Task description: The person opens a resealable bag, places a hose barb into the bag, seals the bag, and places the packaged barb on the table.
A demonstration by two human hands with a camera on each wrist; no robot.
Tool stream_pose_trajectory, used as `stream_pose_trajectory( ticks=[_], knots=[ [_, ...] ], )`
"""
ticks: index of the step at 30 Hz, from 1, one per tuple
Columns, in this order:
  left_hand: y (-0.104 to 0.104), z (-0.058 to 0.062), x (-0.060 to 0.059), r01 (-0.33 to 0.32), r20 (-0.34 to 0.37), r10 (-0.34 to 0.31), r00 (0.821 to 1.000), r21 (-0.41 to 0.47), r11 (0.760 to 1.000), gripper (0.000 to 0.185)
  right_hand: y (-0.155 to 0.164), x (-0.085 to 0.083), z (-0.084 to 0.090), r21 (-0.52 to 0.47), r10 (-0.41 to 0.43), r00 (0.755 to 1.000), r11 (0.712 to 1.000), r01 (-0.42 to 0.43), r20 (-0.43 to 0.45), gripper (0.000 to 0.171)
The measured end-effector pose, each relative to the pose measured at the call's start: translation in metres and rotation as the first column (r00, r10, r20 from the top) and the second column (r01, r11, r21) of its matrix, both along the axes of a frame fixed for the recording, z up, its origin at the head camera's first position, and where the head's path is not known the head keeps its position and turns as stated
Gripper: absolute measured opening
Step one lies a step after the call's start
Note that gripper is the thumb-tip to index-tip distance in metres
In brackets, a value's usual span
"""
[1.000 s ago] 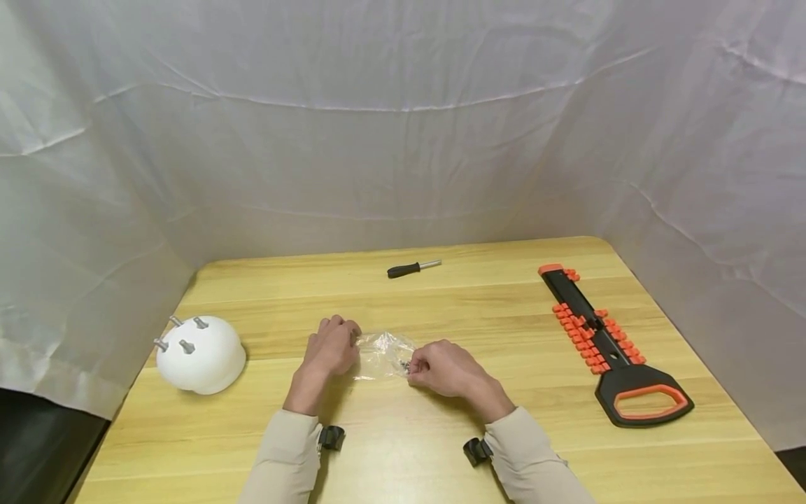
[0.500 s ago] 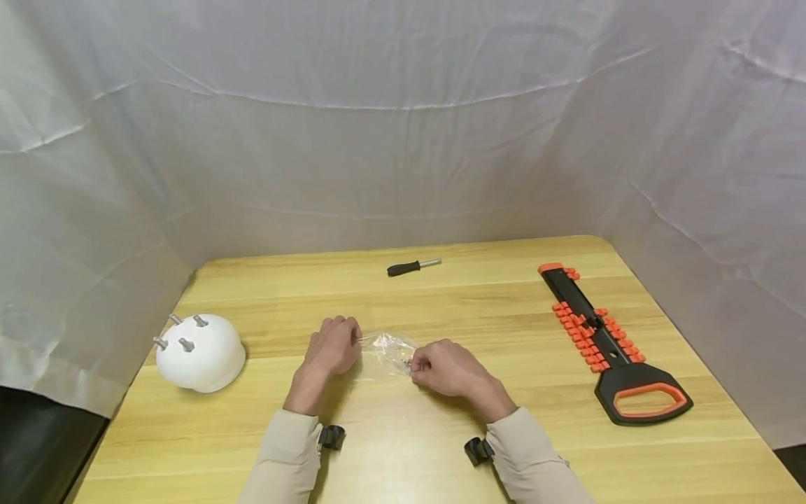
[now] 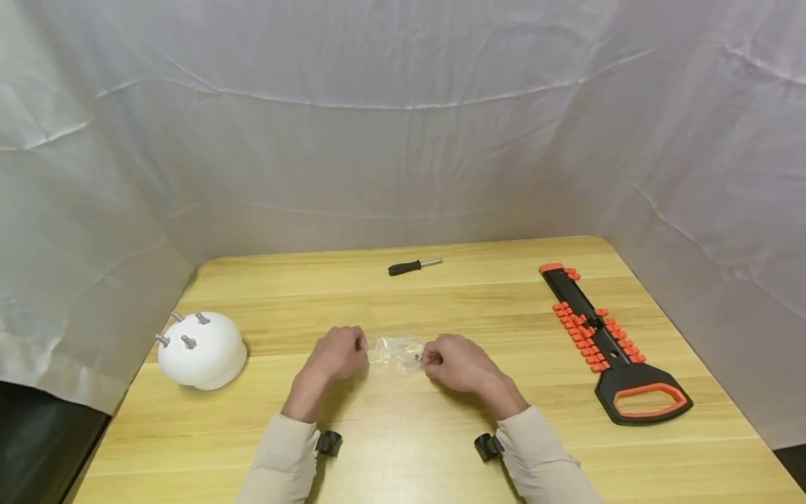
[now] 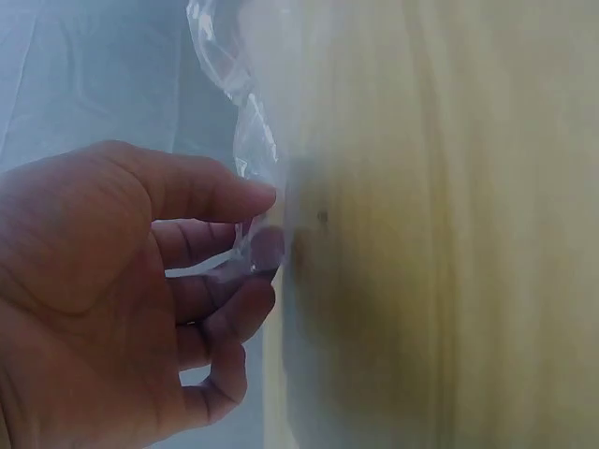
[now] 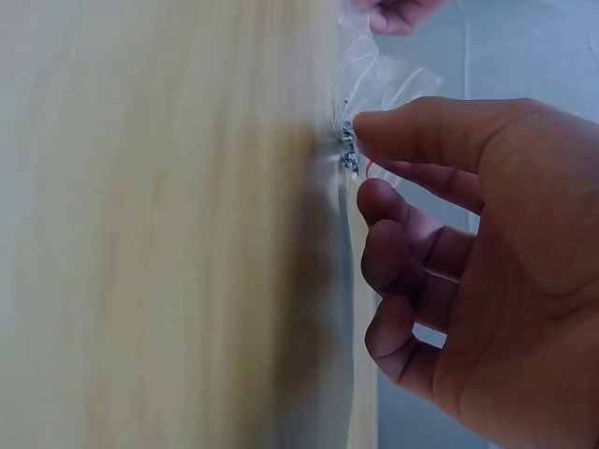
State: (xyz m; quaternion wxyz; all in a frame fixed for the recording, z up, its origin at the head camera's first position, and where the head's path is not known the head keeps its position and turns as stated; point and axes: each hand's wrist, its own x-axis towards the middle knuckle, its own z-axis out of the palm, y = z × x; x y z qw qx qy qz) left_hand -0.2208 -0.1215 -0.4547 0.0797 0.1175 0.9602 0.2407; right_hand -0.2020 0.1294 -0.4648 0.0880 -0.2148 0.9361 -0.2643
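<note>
Both hands, left (image 3: 336, 355) and right (image 3: 455, 362), pinch opposite ends of a clear bag (image 3: 395, 349) above the counter (image 3: 441, 448), stretching it to keep its small screws (image 5: 348, 150) contained.

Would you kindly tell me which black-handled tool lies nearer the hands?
The screwdriver, all black and steel, just beyond the bag; the orange-trimmed rack lies farther right.

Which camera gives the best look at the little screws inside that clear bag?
The right wrist view: the screws sit dark against the clear bag by the right hand. The head view shows specks; the left wrist view, only plastic.
</note>
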Motion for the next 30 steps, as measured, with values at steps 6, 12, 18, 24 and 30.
stream_pose_trajectory(
  ticks=[6,12,18,24,30],
  knots=[
    [0.004,0.004,0.01,0.012,0.046,-0.014,0.999,0.046,0.999,0.018,0.01,-0.005,0.0,0.022,-0.071,0.997,0.997,0.071,-0.007,0.007],
    [0.009,0.004,0.02,0.061,0.053,-0.064,0.997,0.048,0.997,0.018,0.017,-0.012,0.001,0.052,-0.104,0.994,0.993,0.105,-0.027,0.009],
    [0.016,0.001,0.029,0.095,0.086,-0.099,0.991,0.045,0.994,0.012,0.021,-0.02,0.0,0.065,-0.101,0.994,0.992,0.104,-0.039,0.009],
    [0.027,0.001,0.036,0.096,0.085,-0.101,0.991,0.052,0.994,0.005,0.021,-0.027,-0.001,0.061,-0.082,0.995,0.995,0.085,-0.056,0.01],
    [0.032,0.0,0.04,0.064,0.085,-0.068,0.994,0.051,0.997,0.01,0.021,-0.029,-0.002,0.033,-0.056,0.997,0.998,0.058,-0.06,0.01]
  ],
)
